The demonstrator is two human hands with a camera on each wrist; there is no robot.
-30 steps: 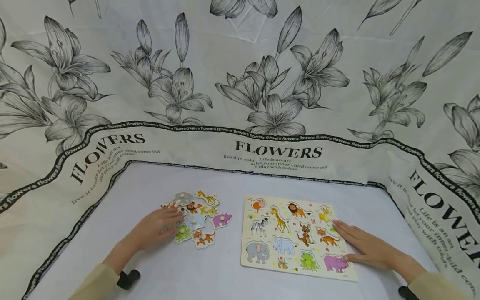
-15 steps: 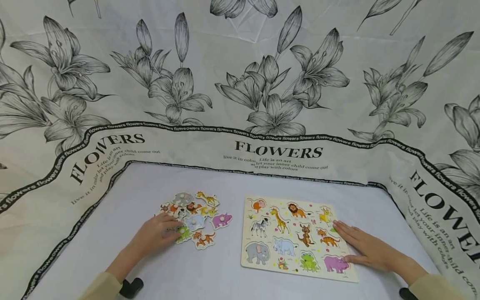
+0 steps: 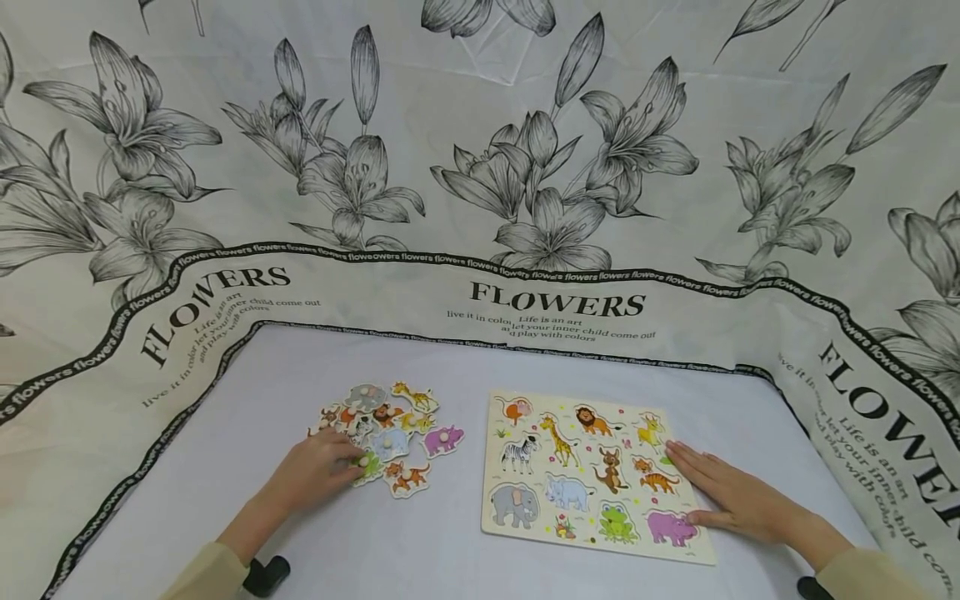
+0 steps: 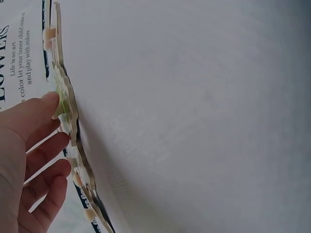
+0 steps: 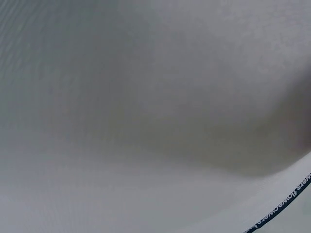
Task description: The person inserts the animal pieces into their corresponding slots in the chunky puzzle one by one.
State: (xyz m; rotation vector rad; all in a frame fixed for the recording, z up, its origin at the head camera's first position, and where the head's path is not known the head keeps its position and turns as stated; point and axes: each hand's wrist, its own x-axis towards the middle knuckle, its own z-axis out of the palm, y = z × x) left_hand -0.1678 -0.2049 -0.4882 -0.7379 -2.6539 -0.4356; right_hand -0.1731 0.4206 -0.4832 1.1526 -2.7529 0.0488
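My left hand (image 3: 318, 473) is at the near left side of a loose pile of animal puzzle pieces. Its thumb and fingers pinch the green frog puzzle piece (image 3: 371, 468), partly covering it; the left wrist view shows the thumb on the green piece (image 4: 62, 102). Beside it lie the tiger piece (image 3: 408, 477) and blue rhino piece (image 3: 392, 442), both with knobs. My right hand (image 3: 738, 500) rests on the right edge of the wooden puzzle board (image 3: 493, 467), fingers straight, thumb by the pictured hippo. The right wrist view holds mostly blurred white cloth.
The purple hippo piece (image 3: 444, 440) lies at the pile's right, the giraffe piece (image 3: 415, 396) and grey elephant piece (image 3: 365, 397) at its back. White cloth (image 3: 457, 533) covers the table between pile and board. A flower-printed curtain (image 3: 555, 317) rises behind.
My left hand has drawn back from over the pile's left side toward me, uncovering pieces there, and its fingers have closed in on the frog piece. The right hand has stayed on the board.
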